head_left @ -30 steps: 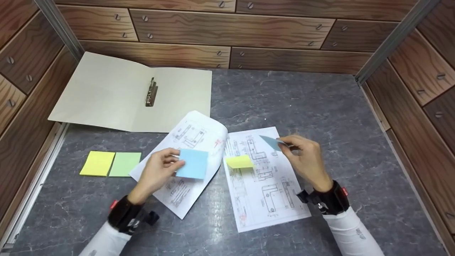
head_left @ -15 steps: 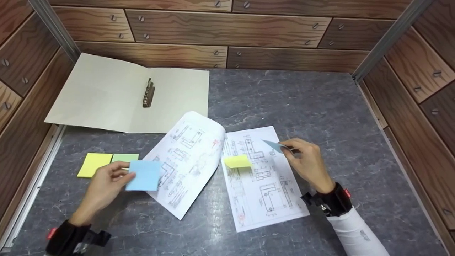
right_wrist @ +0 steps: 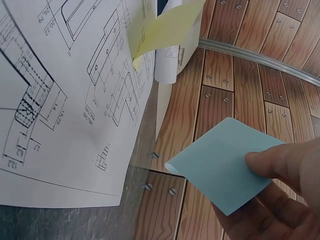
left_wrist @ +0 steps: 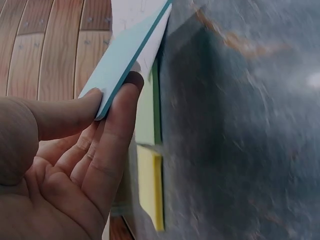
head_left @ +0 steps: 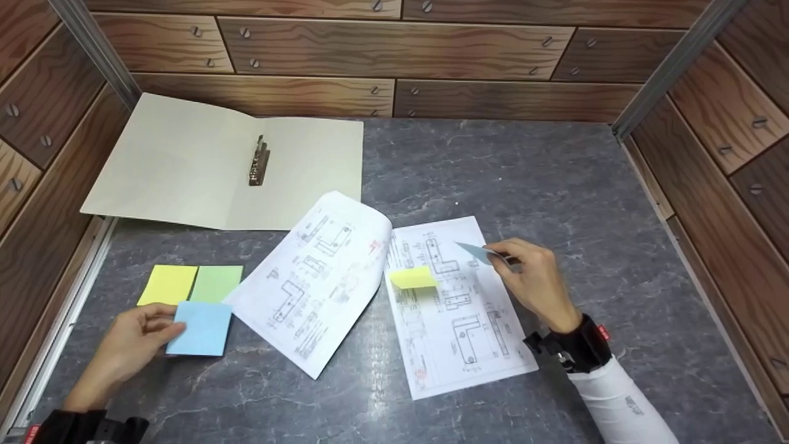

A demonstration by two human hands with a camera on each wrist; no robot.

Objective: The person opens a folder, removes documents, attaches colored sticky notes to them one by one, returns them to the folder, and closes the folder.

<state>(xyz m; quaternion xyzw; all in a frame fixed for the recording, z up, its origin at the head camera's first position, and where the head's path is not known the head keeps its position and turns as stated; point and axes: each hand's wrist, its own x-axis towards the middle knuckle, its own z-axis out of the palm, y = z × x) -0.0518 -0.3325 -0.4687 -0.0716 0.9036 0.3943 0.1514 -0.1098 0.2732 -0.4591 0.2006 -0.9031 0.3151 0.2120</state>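
My left hand pinches a blue sticky note pad by its left edge, just in front of the yellow pad and the green pad. In the left wrist view the blue pad is tilted between thumb and fingers, above the table. Over the right drawing sheet, my right hand pinches a single blue sticky note; one corner of the note curls in the right wrist view. A yellow sticky note sticks to that sheet, its lower edge lifted.
A second printed drawing lies left of centre, its upper right edge curled over and its top overlapping an open cream folder with a metal clip. Wood-patterned walls enclose the grey table.
The left hand has carried the blue pad left and toward me, from over the left drawing to below the green pad. My right hand has stayed nearly still with its note.
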